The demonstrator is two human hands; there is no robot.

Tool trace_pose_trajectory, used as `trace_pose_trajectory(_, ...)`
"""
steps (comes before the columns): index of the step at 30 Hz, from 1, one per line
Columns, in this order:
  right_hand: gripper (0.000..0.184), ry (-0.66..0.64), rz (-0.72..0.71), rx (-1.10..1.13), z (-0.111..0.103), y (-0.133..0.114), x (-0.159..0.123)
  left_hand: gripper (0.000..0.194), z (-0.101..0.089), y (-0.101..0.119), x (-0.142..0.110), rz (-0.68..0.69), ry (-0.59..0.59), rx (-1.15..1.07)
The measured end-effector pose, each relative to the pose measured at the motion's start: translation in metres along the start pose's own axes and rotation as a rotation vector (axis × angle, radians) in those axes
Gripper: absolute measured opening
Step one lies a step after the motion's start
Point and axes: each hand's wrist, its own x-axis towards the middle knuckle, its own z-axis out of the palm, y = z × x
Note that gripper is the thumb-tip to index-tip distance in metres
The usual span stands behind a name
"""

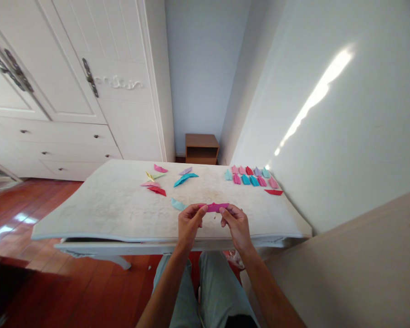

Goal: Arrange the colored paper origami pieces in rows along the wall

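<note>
Right now both hands are closed on the same thing, a magenta folded paper (pixel 217 207): the left hand (pixel 190 222) pinches one end between thumb and fingers, and the right hand (pixel 236 222) pinches the other. They hold it lengthwise above the near half of the white counter (pixel 89 205), straight out in front of the person's jeans (pixel 213 278).

Taking that strip as the middle of a dial, with twelve pointing away from the person, I see a pale aqua piece (pixel 178 204) at nine o'clock, just beside the left hand. Round toward ten there's a loose scatter: a red piece (pixel 157 190), a pale pink one (pixel 150 184), yellow and green paper (pixel 156 176) and, farther off, a bright pink piece (pixel 160 168). Between ten and eleven lie a blue piece (pixel 186 179) and a small lavender one (pixel 186 171) behind it.

Between one and two, the compact folded pieces (pixel 246 179) sit close together in two rows, in pinks, blues, red, lavender and pale aqua. A long red piece (pixel 274 192) lies between two and three, near the counter's edge by the wall. Beyond the counter, near twelve, stands a low brown cabinet (pixel 202 141); a white wardrobe (pixel 123 105) rises toward ten and eleven.
</note>
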Motion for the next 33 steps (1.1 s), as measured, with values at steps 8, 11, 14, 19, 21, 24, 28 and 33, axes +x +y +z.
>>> trace_pose_trajectory(8,0.033,0.165,0.114,-0.087,-0.067,0.007,0.050,0.038,0.007,-0.026,0.018,0.120,-0.130,0.284)
trace_pose_trajectory(11,0.030,0.246,0.209,-0.170,-0.101,0.008,0.077,0.037,0.007,-0.031,0.020,0.152,-0.141,0.363)
trace_pose_trajectory(14,0.021,0.296,0.249,-0.240,-0.129,0.008,0.098,0.037,0.007,-0.030,0.018,0.163,-0.128,0.408)
trace_pose_trajectory(19,0.012,0.376,0.297,-0.400,-0.161,0.009,0.121,0.039,0.009,-0.029,0.017,0.167,-0.146,0.485)
trace_pose_trajectory(21,0.014,0.384,0.315,-0.463,-0.170,0.009,0.126,0.038,0.009,-0.031,0.017,0.173,-0.132,0.523)
trace_pose_trajectory(24,0.019,0.382,0.313,-0.575,-0.178,0.009,0.127,0.036,0.011,-0.035,0.018,0.204,-0.124,0.606)
trace_pose_trajectory(28,0.027,0.426,0.205,-0.798,-0.179,0.009,0.114,0.034,0.012,-0.039,0.017,0.276,-0.117,0.718)
trace_pose_trajectory(33,0.041,0.325,0.005,-1.198,-0.168,0.010,0.089,0.031,0.016,-0.040,0.015,0.300,-0.092,0.839)
